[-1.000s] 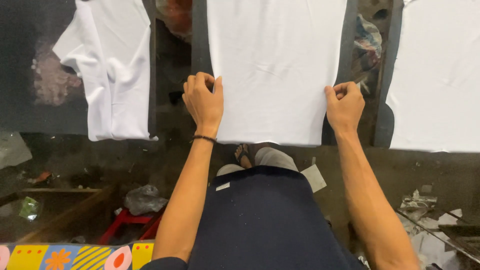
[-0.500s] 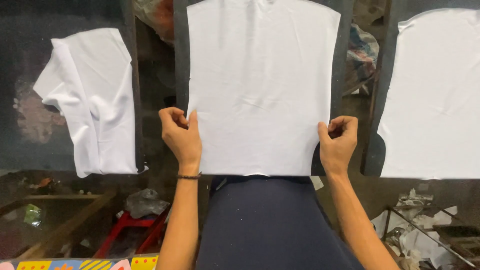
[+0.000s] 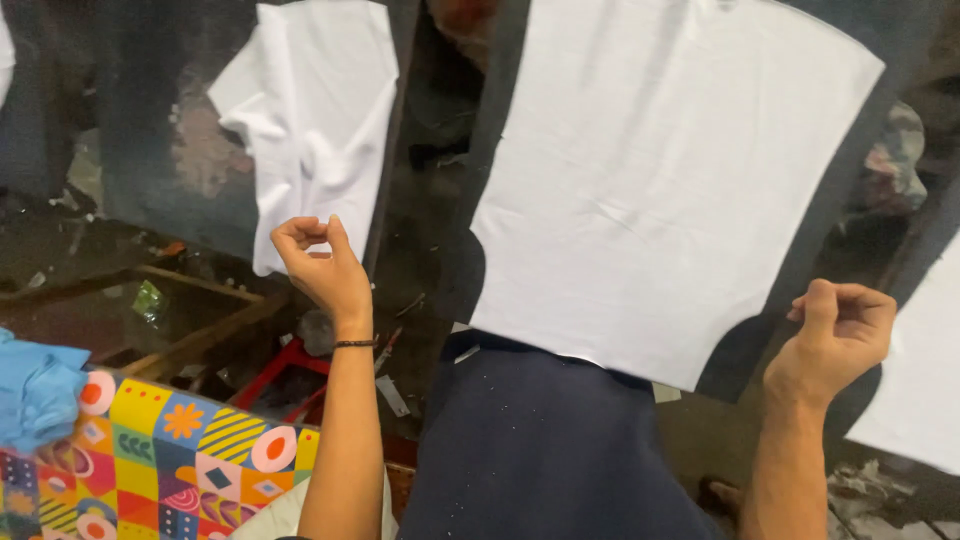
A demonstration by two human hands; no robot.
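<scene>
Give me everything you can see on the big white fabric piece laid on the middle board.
The white fabric piece looks like thin knit cloth, plain and unprinted, lying flat on a dark board with faint creases across it. Its sides run roughly straight, and the top corners curve in like shoulders. The lower edge overhangs the board's near end, above the person's dark apron. Neither hand touches it: the left hand hangs loosely curled to its left, the right hand loosely closed beside its lower right corner.

We've got both hands lifted, empty and loosely curled: left hand (image 3: 318, 268) by the crumpled white shirt (image 3: 310, 120), right hand (image 3: 835, 335) beside the flat white shirt (image 3: 660, 190) mid-frame.
</scene>
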